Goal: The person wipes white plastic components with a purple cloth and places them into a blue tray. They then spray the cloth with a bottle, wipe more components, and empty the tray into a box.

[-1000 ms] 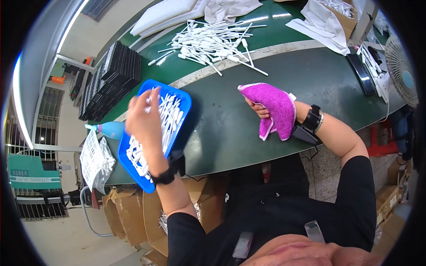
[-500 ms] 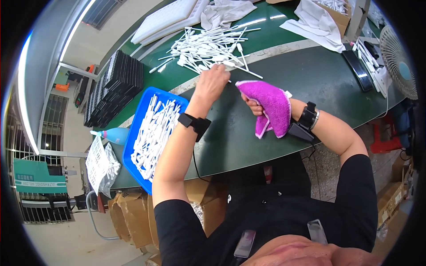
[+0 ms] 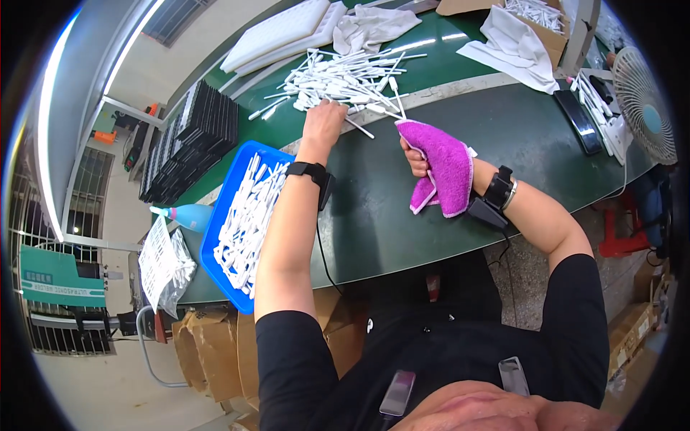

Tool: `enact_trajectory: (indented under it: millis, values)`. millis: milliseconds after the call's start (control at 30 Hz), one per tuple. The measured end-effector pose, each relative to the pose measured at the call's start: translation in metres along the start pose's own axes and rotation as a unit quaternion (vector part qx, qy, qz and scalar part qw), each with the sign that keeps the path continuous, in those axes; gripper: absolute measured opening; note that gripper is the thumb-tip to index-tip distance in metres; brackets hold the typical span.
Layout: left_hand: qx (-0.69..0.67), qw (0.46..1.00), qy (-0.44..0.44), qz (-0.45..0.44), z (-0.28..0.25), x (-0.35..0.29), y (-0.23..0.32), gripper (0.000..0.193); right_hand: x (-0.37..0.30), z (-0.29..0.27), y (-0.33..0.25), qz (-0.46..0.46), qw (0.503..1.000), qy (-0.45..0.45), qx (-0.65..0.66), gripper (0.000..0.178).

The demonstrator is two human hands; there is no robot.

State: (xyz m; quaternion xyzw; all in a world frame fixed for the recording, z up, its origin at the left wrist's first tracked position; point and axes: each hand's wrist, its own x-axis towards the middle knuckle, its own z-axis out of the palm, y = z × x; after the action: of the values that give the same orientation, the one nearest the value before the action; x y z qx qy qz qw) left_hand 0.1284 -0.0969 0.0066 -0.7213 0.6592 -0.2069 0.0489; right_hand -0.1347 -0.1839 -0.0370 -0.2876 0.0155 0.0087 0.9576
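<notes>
Part of the right side of the blue tray (image 3: 243, 159) is hidden behind the left forearm (image 3: 291, 223). Most of the right hand (image 3: 415, 159) is covered by a magenta cloth (image 3: 447, 172), and the fingertips of the left hand (image 3: 325, 123) are screened by its own back. At the top, a cardboard box (image 3: 562, 44) is cut off.

The tray, filled with loose white sticks (image 3: 246, 230), is set on the green table (image 3: 374, 230). A clear bag (image 3: 181, 276) and a pale-blue bottle (image 3: 192, 216) are seen just beside it; beyond them, black trays (image 3: 194, 140) are stacked. A flat black device (image 3: 577, 123) is placed near a fan (image 3: 643, 108) at far right. Farther off, a pile of white sticks (image 3: 341, 75) is spread before white slabs (image 3: 277, 36).

By the right hand's curled fingers the cloth is gripped, its far corner close to the pile's stick ends. The left hand is held half-curled at the pile's near edge; whether a stick is grasped cannot be told.
</notes>
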Motion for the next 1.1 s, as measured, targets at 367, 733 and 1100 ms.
enact_trajectory:
  millis: [367,733,1100]
  values:
    - [-0.067,0.993,0.025,0.089,-0.01,-0.014,0.02,0.009,-0.002,0.007,-0.004,-0.006,0.999,0.022,-0.022,0.019]
    - [-0.5,0.853,0.022,-0.145,-0.071,0.008,0.046,0.025,0.0,0.003,-0.004,-0.001,0.999,0.026,-0.027,0.02]
    - [-0.236,0.943,0.031,-0.234,-0.068,-0.079,0.096,0.023,-0.002,-0.004,-0.004,-0.018,0.999,0.02,-0.021,0.02]
